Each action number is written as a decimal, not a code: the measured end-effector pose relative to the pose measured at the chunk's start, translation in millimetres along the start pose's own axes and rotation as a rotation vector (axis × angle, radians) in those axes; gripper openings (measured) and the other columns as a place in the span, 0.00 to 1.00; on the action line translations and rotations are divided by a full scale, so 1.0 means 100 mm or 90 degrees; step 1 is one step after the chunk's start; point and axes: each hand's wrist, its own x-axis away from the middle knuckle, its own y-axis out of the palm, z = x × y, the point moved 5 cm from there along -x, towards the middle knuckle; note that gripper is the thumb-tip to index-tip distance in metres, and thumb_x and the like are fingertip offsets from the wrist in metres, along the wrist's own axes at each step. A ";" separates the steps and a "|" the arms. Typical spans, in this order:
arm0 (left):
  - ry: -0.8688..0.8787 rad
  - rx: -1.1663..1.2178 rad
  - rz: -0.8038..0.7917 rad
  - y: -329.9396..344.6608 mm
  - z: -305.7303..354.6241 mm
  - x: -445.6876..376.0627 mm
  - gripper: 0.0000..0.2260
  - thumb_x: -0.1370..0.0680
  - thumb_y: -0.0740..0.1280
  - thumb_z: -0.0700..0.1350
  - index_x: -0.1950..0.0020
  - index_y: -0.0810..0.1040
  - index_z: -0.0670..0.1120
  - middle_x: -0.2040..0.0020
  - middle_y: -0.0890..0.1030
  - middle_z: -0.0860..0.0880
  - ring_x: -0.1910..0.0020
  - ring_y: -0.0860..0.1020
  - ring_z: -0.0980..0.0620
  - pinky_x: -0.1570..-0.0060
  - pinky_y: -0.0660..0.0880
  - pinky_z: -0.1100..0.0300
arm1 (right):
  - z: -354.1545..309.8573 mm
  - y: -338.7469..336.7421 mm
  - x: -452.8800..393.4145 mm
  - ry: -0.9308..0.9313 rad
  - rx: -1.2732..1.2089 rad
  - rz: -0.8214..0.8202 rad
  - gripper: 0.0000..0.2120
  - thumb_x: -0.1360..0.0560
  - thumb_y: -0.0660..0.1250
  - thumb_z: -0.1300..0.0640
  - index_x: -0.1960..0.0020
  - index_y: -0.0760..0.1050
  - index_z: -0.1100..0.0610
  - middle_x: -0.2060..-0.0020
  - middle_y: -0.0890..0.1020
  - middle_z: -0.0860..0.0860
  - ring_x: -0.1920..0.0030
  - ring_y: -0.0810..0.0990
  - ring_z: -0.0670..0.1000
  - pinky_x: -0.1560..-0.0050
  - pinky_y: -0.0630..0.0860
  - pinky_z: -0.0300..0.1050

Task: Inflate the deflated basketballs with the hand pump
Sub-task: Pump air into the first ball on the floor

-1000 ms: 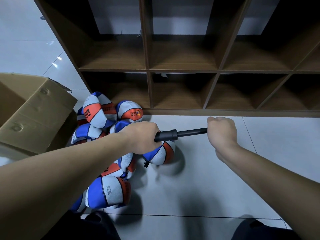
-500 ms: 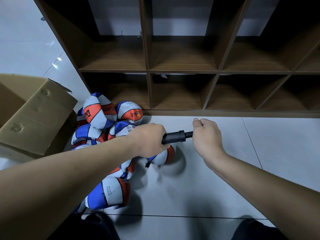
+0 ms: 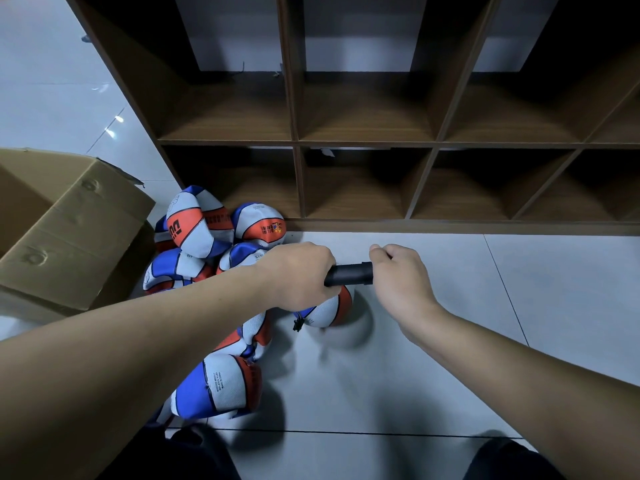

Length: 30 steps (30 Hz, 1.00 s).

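A black hand pump [image 3: 349, 274] is held level above the floor. My left hand [image 3: 300, 274] grips its barrel. My right hand [image 3: 398, 282] grips the pump's handle, pushed in close against the barrel's end, so no rod shows. A small blue, white and orange basketball [image 3: 329, 309] hangs just under the pump, partly hidden by my left hand; a short black hose piece shows at its left side. Several limp blue, white and orange basketballs [image 3: 201, 226] lie piled on the floor to the left, and another ball [image 3: 221, 386] lies nearer me.
A brown wooden cubby shelf [image 3: 363, 143] stands on the floor straight ahead. A cardboard box [image 3: 65, 233] sits at the left, next to the pile. Grey floor tiles [image 3: 519, 289] spread to the right. My dark-clad knees show at the bottom edge.
My right hand has pushed the handle leftward into the barrel; the exposed rod seen a second ago is gone. My left hand and the ball have barely shifted.
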 end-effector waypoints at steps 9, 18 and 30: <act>-0.040 0.054 -0.030 -0.09 -0.23 0.00 0.14 0.21 0.69 0.57 0.60 0.76 0.50 0.66 0.78 0.49 0.66 0.77 0.50 0.66 0.73 0.54 | 0.06 -0.47 -0.33 0.067 -0.056 0.036 0.20 0.17 0.66 0.45 0.64 0.68 0.51 0.76 0.66 0.44 0.68 0.66 0.55 0.64 0.63 0.48; -0.039 -0.024 0.004 -0.07 -0.21 0.01 0.12 0.20 0.66 0.55 0.61 0.73 0.52 0.65 0.77 0.51 0.65 0.77 0.50 0.67 0.70 0.56 | 0.11 -0.69 -0.30 0.110 -0.083 0.144 0.17 0.20 0.61 0.56 0.64 0.59 0.53 0.69 0.60 0.50 0.67 0.58 0.55 0.64 0.55 0.50; -0.053 0.021 0.018 -0.10 -0.14 0.04 0.15 0.20 0.66 0.55 0.64 0.72 0.51 0.69 0.75 0.51 0.70 0.74 0.50 0.69 0.70 0.57 | -0.06 -0.37 -0.11 0.025 -0.052 0.151 0.23 0.15 0.60 0.53 0.68 0.61 0.53 0.74 0.65 0.48 0.70 0.63 0.54 0.66 0.61 0.48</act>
